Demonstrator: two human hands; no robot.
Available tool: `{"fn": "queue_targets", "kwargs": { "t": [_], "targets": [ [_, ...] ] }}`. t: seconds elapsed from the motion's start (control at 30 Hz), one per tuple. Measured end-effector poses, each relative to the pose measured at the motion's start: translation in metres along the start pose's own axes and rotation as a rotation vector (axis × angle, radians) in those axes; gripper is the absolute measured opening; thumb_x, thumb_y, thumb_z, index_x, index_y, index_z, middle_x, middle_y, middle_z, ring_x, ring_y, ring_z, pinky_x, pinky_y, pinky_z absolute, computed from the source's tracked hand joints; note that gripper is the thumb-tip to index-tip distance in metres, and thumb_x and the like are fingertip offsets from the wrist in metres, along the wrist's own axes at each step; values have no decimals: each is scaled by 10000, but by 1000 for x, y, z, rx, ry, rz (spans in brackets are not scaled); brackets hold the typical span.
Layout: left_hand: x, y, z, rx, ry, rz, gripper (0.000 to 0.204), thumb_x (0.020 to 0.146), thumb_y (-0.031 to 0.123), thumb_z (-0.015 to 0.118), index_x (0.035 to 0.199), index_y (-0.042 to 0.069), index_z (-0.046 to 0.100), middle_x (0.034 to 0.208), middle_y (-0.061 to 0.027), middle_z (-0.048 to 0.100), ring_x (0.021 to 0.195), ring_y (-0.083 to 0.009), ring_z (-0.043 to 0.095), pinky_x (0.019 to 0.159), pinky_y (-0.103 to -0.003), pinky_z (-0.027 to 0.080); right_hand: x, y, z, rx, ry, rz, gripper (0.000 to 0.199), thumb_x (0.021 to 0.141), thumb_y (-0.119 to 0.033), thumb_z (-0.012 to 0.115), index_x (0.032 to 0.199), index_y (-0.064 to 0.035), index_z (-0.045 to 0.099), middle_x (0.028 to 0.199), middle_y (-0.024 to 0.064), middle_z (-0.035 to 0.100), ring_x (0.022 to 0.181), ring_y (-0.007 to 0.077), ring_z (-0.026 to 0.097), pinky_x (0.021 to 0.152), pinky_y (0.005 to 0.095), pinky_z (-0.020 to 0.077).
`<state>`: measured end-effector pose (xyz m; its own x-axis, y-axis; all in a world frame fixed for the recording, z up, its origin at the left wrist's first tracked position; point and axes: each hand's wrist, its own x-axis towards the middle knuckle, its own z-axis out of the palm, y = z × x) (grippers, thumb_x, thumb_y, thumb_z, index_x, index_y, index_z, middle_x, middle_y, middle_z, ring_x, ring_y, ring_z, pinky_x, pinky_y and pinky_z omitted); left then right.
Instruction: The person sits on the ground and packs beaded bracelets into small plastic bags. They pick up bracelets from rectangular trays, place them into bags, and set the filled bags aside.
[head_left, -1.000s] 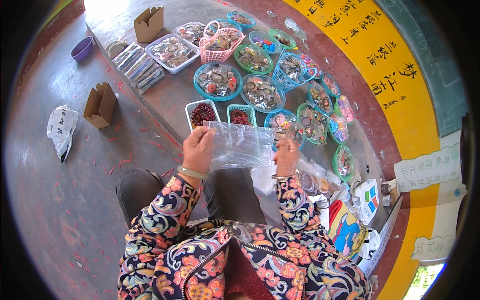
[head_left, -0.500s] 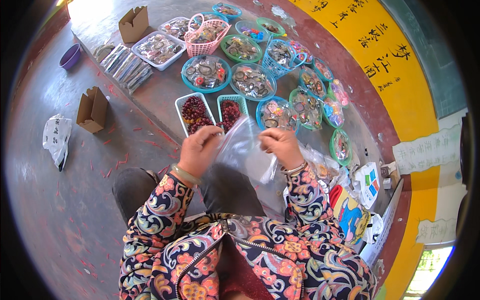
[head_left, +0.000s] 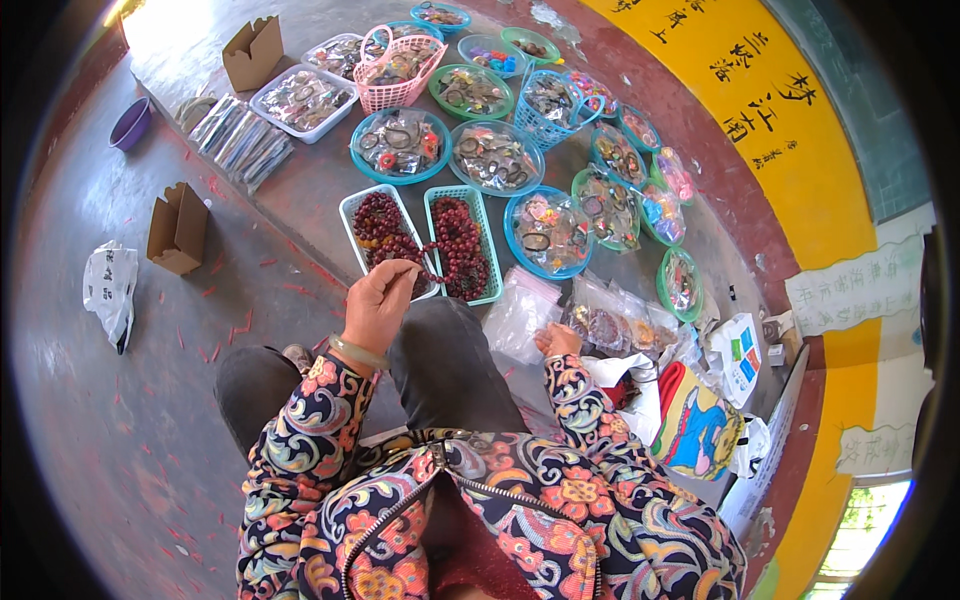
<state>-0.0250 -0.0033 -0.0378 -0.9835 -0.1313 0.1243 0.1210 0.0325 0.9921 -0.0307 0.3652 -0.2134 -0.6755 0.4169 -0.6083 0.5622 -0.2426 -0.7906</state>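
My left hand [head_left: 376,310] is closed in a pinch just above the near end of the white basket [head_left: 352,213]; whatever is between the fingertips, if anything, is too small to make out. That basket holds dark red beaded bracelets [head_left: 384,225]. More of the red beads [head_left: 460,240] fill the pale green basket [head_left: 491,270] beside it. Beyond my knee, my right hand [head_left: 558,340] has curled fingers at the edge of some clear plastic bags [head_left: 524,308]. I cannot make out whether those fingers grip a bag.
Round basins, such as a blue one [head_left: 546,272], hold bagged trinkets ahead. A pink handled basket [head_left: 392,94] stands farther back. Filled bags [head_left: 610,325] and a colourful cloth bag [head_left: 695,420] lie to my right. An open cardboard box [head_left: 178,232] stands left.
The clear plastic bag that was stretched between my hands is no longer between them. My right hand has dropped toward the clear bags at the right; my left has moved slightly lower and left.
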Motion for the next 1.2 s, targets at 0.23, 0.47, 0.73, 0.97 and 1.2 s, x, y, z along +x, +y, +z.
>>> {"fn": "queue_targets", "kwargs": {
  "t": [0.23, 0.47, 0.73, 0.97, 1.2],
  "targets": [
    [0, -8, 0, 2, -20, -13, 125, 871, 69, 518, 941, 4, 598, 609, 35, 492, 497, -24, 434, 430, -175, 343, 18, 9, 13, -73, 38, 9, 231, 845, -176, 552, 999, -9, 510, 832, 135, 628, 676, 221, 636, 542, 307, 524],
    [0, -11, 6, 22, -35, 1, 127, 872, 74, 520, 944, 4, 599, 613, 36, 491, 503, -26, 437, 439, -177, 352, 26, 10, 18, -104, 54, -62, 166, 854, -136, 524, 969, -16, 527, 801, 111, 611, 635, 205, 622, 511, 327, 527],
    [-2, -10, 2, 24, -22, 1, 127, 871, 77, 522, 942, 7, 599, 632, 32, 499, 522, -30, 450, 452, -182, 366, -33, -26, 31, -1194, 250, -580, 543, 772, -213, 605, 1246, -35, 411, 1208, 191, 460, 1072, 322, 483, 788, 406, 461],
    [-1, -9, 5, 27, -35, 8, 123, 867, 69, 521, 936, 4, 599, 626, 27, 501, 517, -35, 450, 448, -184, 363, -46, 19, 35, -1670, -201, -932, 662, 824, -385, 527, 1366, -104, 271, 1453, 133, 144, 1355, 276, 98, 1055, 467, 158],
    [-2, -8, 5, 69, -21, -55, 93, 832, 59, 556, 891, 15, 614, 609, -14, 533, 538, -57, 476, 503, -216, 395, -24, 42, 51, -1760, -102, -911, 683, 832, -442, 485, 1388, -133, 237, 1469, 134, 77, 1360, 280, 52, 1065, 483, 86]
  ]
}}
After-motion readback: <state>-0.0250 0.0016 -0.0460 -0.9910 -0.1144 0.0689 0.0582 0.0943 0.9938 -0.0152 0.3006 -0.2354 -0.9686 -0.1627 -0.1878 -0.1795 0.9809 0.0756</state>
